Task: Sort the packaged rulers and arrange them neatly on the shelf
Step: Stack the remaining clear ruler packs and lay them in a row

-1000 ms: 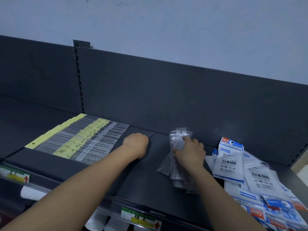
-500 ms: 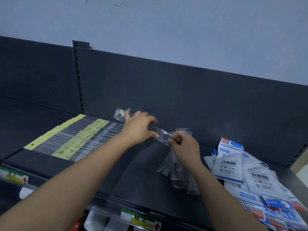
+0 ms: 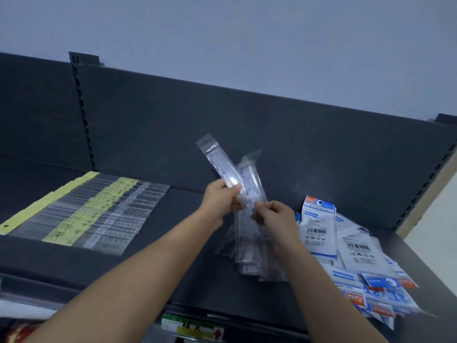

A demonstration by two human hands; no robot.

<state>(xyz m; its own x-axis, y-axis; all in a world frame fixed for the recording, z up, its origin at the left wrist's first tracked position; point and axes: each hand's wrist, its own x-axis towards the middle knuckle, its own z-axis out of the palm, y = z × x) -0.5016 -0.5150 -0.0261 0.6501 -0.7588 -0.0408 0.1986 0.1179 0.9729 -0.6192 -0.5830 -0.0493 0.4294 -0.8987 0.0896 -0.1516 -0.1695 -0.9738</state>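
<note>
My left hand [image 3: 221,200] pinches one clear packaged ruler [image 3: 217,160] and holds it tilted up to the left above the dark shelf [image 3: 188,273]. My right hand [image 3: 275,216] grips a bundle of clear ruler packs [image 3: 252,246], whose lower ends fan down toward the shelf. The single ruler crosses the top of that bundle between my hands. A neat overlapping row of yellow-labelled and clear ruler packs [image 3: 91,211] lies flat on the shelf at the left.
A loose heap of white-and-blue geometry set packs [image 3: 356,256] covers the shelf's right end. The shelf's dark back panel [image 3: 272,134] rises behind. A price label [image 3: 193,328] sits on the front rail, with white items below at the lower left.
Both hands have lifted off the shelf. My left hand took a single ruler pack and my right hand raised the bundle; the view shifted slightly.
</note>
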